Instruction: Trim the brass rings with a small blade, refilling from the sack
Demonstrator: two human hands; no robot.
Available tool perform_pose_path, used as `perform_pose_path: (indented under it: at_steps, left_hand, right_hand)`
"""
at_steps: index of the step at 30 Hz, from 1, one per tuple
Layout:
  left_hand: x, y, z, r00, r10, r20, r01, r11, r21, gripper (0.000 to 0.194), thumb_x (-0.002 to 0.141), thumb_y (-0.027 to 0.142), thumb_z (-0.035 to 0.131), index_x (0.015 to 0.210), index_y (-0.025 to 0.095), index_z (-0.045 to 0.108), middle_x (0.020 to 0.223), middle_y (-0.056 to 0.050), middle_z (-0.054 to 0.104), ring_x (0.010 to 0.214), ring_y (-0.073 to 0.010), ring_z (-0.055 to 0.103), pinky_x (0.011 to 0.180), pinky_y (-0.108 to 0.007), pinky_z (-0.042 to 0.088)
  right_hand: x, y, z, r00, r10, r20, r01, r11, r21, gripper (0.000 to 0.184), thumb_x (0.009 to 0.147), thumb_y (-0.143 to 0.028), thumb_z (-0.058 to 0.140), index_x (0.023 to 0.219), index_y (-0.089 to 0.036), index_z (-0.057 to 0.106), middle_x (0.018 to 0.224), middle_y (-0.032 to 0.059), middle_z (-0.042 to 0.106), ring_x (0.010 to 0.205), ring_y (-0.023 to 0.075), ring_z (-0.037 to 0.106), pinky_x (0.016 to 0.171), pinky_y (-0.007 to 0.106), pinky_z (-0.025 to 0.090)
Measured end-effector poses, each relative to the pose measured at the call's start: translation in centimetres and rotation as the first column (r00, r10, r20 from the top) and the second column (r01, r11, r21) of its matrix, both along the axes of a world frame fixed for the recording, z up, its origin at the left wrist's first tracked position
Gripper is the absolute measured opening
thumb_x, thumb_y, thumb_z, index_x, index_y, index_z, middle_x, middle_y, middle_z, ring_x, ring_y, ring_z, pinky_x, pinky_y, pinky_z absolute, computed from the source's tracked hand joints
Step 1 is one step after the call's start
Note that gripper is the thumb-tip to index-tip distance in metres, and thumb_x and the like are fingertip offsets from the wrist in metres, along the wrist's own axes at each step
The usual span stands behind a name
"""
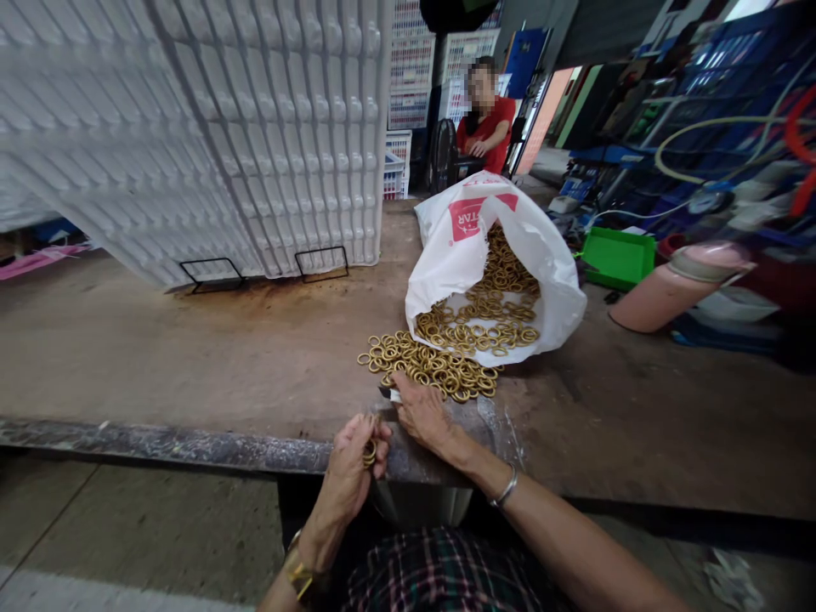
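A white plastic bag (459,255) lies open on the brown table (223,357), spilling several brass rings (439,361) toward the near edge. My left hand (350,463) is closed around a few brass rings at the table's front edge. Just to its right, my right hand (421,412) rests palm down at the near side of the ring pile, its fingers reaching into the rings and pressing a small dark and white object I cannot make out. A bracelet sits on my right wrist and a gold watch on my left.
A tall stack of white moulded trays (255,127) stands at the back left on black wire stands. A person in a red shirt (488,127) sits behind the table. A green tray (617,257), a pink cylinder (669,293) and blue machinery (701,110) crowd the right side.
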State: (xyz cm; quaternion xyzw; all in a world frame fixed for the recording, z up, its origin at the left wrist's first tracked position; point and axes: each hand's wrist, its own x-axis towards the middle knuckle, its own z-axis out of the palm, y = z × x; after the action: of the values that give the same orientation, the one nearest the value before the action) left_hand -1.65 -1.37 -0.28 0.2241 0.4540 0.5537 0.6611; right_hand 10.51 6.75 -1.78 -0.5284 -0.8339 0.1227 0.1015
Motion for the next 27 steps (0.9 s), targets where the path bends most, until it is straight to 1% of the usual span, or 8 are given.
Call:
perform_pose_path:
  at_steps: [4,7,9,14,18,21,25,27]
  left_hand:
    - [-0.3,0.3,-0.3,0.997,0.018,0.076,-0.015,0.999,-0.032,0.03,0.07,0.039,0.067,0.072,0.015,0.048,0.072,-0.002,0.06,0.048,-0.0057,0.046,0.037,-0.016,0.03]
    - [-0.8,0.5,-0.3,0.985,0.019,0.172,-0.012,0.999,-0.047,0.026,0.068,0.034,0.067,0.081,0.017,0.052,0.068,0.0,0.059,0.048,-0.0068,0.047,0.038,-0.016,0.031]
    - [-1.2,0.5,-0.2,0.969,0.025,0.244,-0.007,0.997,-0.074,0.027,0.067,0.032,0.068,0.085,0.017,0.055,0.066,0.001,0.057,0.049,-0.0071,0.049,0.038,-0.016,0.032]
    - [-1.6,0.9,-0.3,0.945,0.096,0.312,-0.042,0.984,-0.174,0.027,0.062,0.032,0.072,0.067,0.014,0.053,0.069,-0.002,0.06,0.057,-0.0091,0.055,0.044,-0.017,0.039]
    - [-1.1,1.6,-0.2,0.978,0.072,0.193,-0.05,0.992,-0.116,0.029,0.06,0.032,0.074,0.069,0.015,0.051,0.068,0.0,0.059,0.058,-0.0095,0.055,0.043,-0.016,0.039]
    - [-0.4,2.4,-0.4,0.997,0.075,-0.006,-0.075,0.997,-0.026,0.032,0.062,0.037,0.072,0.074,0.016,0.051,0.059,0.004,0.054,0.047,-0.0064,0.047,0.036,-0.014,0.032]
    - [0.1,3.4,-0.8,0.944,0.086,-0.318,-0.078,0.996,0.036,0.039,0.066,0.044,0.065,0.09,0.016,0.055,0.055,0.006,0.05,0.042,-0.006,0.042,0.035,-0.015,0.028]
    - [0.2,3.7,-1.0,0.909,0.05,-0.415,-0.029,0.998,0.057,0.035,0.068,0.044,0.063,0.087,0.015,0.057,0.055,0.005,0.05,0.042,-0.006,0.042,0.036,-0.016,0.029]
  right_hand:
    - [-1.1,0.4,0.0,0.996,-0.016,0.082,0.017,1.0,-0.014,0.029,0.076,-0.009,0.044,0.103,-0.02,0.048,0.093,0.0082,0.064,0.078,0.0199,0.06,0.062,0.027,0.033]
    - [-1.2,0.8,0.1,0.995,-0.029,0.094,0.03,1.0,-0.008,0.026,0.076,-0.009,0.043,0.1,-0.019,0.05,0.093,0.0092,0.064,0.075,0.0195,0.06,0.06,0.027,0.032]
    - [-0.9,0.9,0.0,0.998,-0.019,0.052,0.019,1.0,0.005,0.026,0.075,-0.009,0.044,0.098,-0.018,0.051,0.09,0.0083,0.065,0.074,0.0185,0.059,0.059,0.026,0.03]
    - [0.3,1.0,-0.8,0.985,0.001,-0.175,-0.001,1.0,-0.002,0.021,0.077,-0.011,0.043,0.093,-0.019,0.054,0.077,0.0027,0.062,0.066,0.014,0.055,0.059,0.024,0.029]
    - [0.8,0.9,-0.8,0.919,-0.077,-0.387,0.043,0.994,-0.097,0.014,0.084,-0.022,0.041,0.08,-0.019,0.055,0.065,-0.0006,0.055,0.058,0.0122,0.047,0.057,0.022,0.03]
    - [1.1,0.8,-0.2,0.858,-0.068,-0.51,0.0,0.991,-0.131,0.017,0.085,-0.026,0.041,0.075,-0.018,0.053,0.065,-0.001,0.054,0.06,0.0117,0.045,0.058,0.022,0.032]
    - [1.4,0.4,0.7,0.82,0.003,-0.572,-0.105,0.984,-0.145,0.018,0.085,-0.026,0.041,0.076,-0.017,0.055,0.069,-0.0001,0.055,0.064,0.0118,0.047,0.062,0.023,0.034]
    - [1.5,0.2,0.9,0.804,0.013,-0.594,-0.132,0.979,-0.158,0.018,0.084,-0.027,0.042,0.075,-0.017,0.055,0.068,-0.0006,0.055,0.063,0.0115,0.046,0.062,0.023,0.034]
